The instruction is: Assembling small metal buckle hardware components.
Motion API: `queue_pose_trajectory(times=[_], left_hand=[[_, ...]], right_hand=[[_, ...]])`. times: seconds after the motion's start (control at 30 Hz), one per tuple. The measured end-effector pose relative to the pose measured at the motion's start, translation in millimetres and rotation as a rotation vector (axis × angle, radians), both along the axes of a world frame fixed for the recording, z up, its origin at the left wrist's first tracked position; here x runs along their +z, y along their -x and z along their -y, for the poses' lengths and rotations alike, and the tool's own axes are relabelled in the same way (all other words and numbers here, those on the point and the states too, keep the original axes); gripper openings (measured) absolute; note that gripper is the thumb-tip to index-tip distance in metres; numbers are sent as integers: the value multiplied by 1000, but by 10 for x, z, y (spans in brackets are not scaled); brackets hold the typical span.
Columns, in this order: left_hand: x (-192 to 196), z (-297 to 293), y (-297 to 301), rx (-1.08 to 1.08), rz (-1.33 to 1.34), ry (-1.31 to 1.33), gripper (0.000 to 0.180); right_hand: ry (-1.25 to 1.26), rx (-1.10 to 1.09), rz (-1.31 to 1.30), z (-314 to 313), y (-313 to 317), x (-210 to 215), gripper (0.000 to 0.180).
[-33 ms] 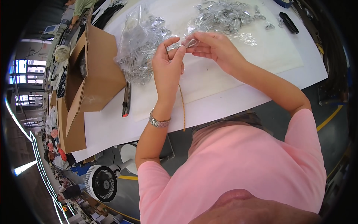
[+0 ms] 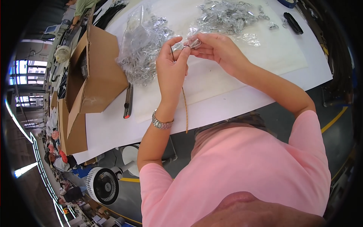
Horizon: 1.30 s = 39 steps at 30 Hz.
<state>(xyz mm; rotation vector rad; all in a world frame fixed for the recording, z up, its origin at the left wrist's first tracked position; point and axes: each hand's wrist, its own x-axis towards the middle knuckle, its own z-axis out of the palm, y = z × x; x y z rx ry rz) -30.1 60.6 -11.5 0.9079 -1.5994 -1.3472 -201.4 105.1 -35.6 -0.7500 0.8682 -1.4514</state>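
Over the far part of the white table, my two hands meet at the fingertips. My left hand (image 2: 172,60) is closed in a pinch on a small silvery metal clip (image 2: 194,44), loop-shaped, partly hidden by the fingers. My right hand (image 2: 219,47) grips the other end of that clip between thumb and fingers. A thin dark strand (image 2: 172,54) crosses the left palm; what it belongs to I cannot make out. Beyond the hands lie a pile of clear bags with silvery metal pieces (image 2: 140,56) at left and a heap of silvery clips (image 2: 227,17) at right.
An open cardboard box (image 2: 102,72) stands at the left, with a box cutter (image 2: 128,101) beside it. A yellow cord (image 2: 185,109) hangs over the near table edge. A black tool-like object (image 2: 292,23) lies far right. A fan (image 2: 103,186) stands below the table.
Both hands have shifted very slightly, the left a little to the right. The clip has turned a little between the fingers, and the dark strand shows more plainly.
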Motion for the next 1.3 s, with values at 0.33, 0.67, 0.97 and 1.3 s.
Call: queue_pose_trajectory(times=[0.33, 0.67, 0.97, 1.3], left_hand=[[-50, 1, 65, -121, -66, -105, 38], [-33, 338, -238, -309, -168, -338, 20], [-21, 247, -176, -223, -94, -213, 12], [-5, 240, -187, -217, 26, -45, 14]], right_hand=[[42, 83, 31, 8, -52, -123, 35], [-44, 259, -120, -3, 44, 67, 31], [16, 353, -316, 22, 107, 101, 34], [-297, 514, 272, 133, 262, 1, 22]])
